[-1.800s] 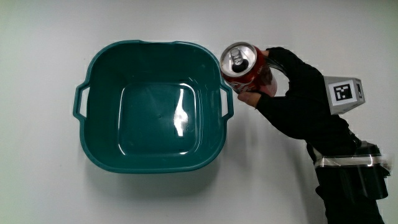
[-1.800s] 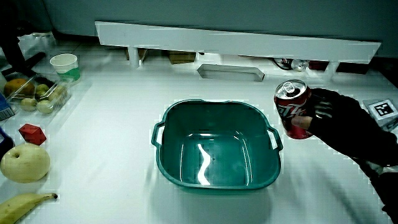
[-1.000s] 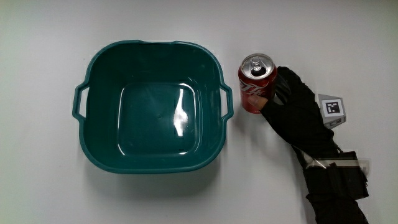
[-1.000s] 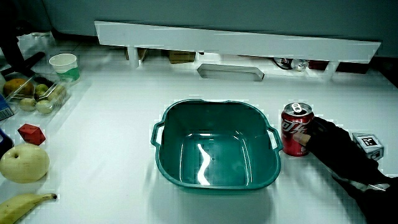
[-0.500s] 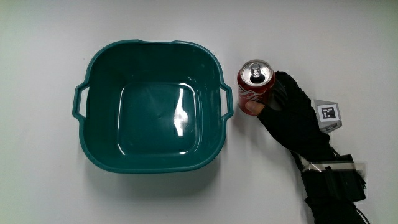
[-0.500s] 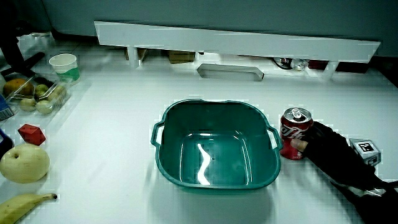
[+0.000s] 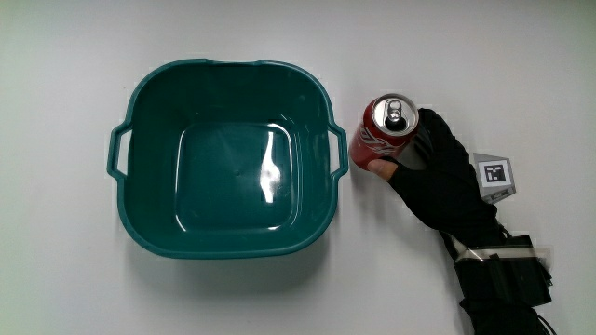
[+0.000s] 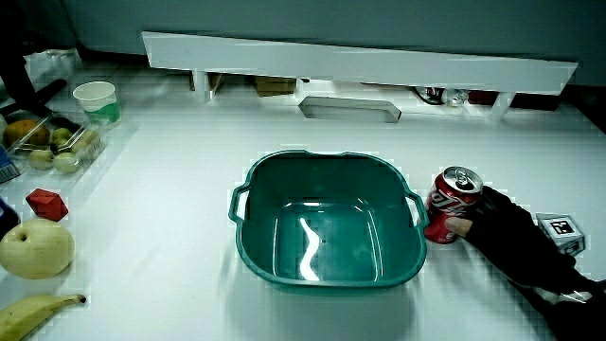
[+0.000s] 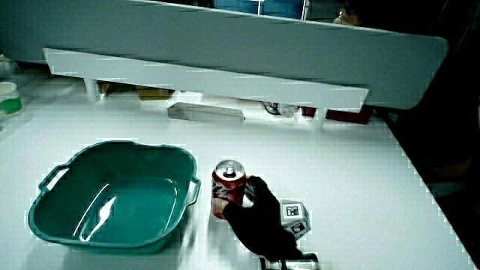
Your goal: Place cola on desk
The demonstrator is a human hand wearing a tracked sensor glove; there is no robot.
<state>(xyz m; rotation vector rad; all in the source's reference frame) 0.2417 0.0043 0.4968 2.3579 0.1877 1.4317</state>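
Now upright on desk: cola can, wrapped by fingers of gloved hand, thumb tip at can's base. Just beside fingers and can, teal basin, handle near can; patterned cube on hand's back.

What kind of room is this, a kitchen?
Probably a test desk, not a kitchen: a plain white table with a low partition, an empty teal tub, and loose fruit like an apple.
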